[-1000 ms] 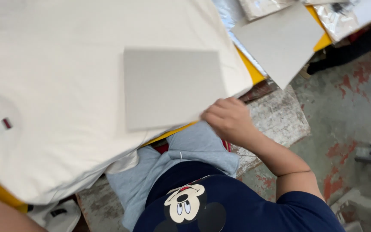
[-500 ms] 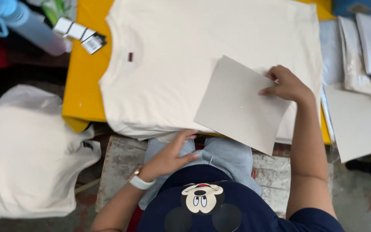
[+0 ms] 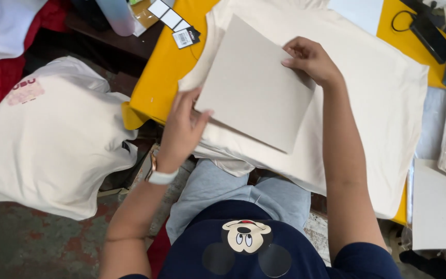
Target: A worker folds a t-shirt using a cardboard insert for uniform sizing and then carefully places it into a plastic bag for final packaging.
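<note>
Cardboard sheet (image 3: 254, 85), grey and square, lies tilted on the cream T-shirt (image 3: 378, 98), which is spread on the yellow table (image 3: 161, 67). The left hand (image 3: 181, 129) pinches the sheet's near left edge, thumb on top and fingers under it. The right hand (image 3: 311, 59) presses with bent fingers on the far right corner. I cannot tell if this hand really grips the corner or only pushes it.

The sheet sits at an angle to the shirt, so a fold made around it may come out crooked. The near hem of the shirt hangs over the table edge, and its weight may pull the cloth and make wrinkles under the sheet. Hang tags (image 3: 174, 23) lie at the far left, close to the collar, and cloth moving there could catch them.
</note>
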